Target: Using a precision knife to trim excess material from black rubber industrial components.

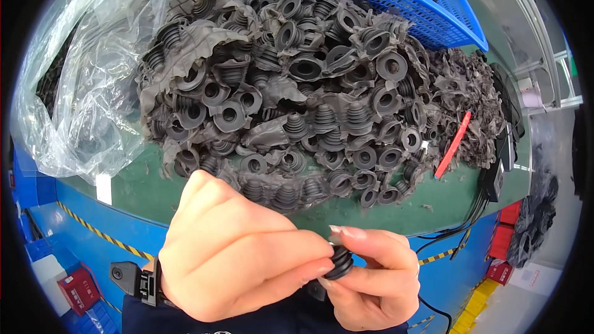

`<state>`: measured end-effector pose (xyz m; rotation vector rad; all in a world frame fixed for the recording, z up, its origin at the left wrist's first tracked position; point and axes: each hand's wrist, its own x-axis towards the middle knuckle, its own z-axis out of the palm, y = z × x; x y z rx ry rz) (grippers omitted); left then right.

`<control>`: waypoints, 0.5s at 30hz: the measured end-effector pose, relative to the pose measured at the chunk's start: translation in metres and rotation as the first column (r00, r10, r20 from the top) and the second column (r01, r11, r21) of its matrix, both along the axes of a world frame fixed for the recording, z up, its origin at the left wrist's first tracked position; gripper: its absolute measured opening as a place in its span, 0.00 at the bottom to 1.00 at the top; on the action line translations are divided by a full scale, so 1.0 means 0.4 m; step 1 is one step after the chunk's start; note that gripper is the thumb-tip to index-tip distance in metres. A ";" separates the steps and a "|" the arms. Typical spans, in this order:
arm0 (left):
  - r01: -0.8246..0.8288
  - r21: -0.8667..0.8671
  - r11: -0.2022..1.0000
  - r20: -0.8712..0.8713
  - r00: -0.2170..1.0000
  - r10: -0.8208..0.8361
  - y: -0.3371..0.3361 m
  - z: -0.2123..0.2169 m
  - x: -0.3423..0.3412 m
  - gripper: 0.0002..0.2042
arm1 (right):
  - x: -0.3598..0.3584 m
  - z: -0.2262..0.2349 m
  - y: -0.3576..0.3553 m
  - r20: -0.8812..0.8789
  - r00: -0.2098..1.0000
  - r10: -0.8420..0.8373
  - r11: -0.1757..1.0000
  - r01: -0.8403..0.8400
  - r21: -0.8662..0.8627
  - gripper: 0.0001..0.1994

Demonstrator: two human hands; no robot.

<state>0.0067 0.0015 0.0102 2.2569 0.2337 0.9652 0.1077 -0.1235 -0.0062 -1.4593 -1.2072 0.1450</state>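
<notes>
A small black ribbed rubber boot (340,265) is held in front of my body, at the near edge of the table. My left hand (232,253) grips its left side, with fingers curled and fingertips pressed on it. On the other side, my right hand (378,275) pinches it between thumb and fingers. Part of the boot is hidden by the fingertips. Just beyond my hands lies a big heap of similar dark grey rubber boots (325,117), many still joined by thin torn sheets of rubber.
A blue perforated basket (396,9) with more dark parts stands at the back right. Torn rubber scraps (467,96) are piled on the right, near a red strip-shaped tool (453,145). Clear plastic bag (102,86) covers the left side of the green table (139,201). Black cables (476,210) hang at right.
</notes>
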 end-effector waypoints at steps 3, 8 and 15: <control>-0.092 0.110 0.990 -0.103 0.989 0.103 0.002 0.026 -0.009 0.01 | 0.000 0.006 0.019 0.066 0.996 0.068 0.998 -0.069 0.016 0.10; -0.357 -0.141 0.923 -0.039 0.934 0.356 0.022 -0.019 0.004 0.05 | 0.020 -0.051 0.002 -0.274 0.950 0.147 0.983 -0.111 0.144 0.09; -0.068 0.013 0.998 -0.030 0.997 0.068 -0.013 -0.026 -0.024 0.17 | 0.031 0.004 0.011 -0.308 0.920 0.242 0.967 -0.204 0.153 0.11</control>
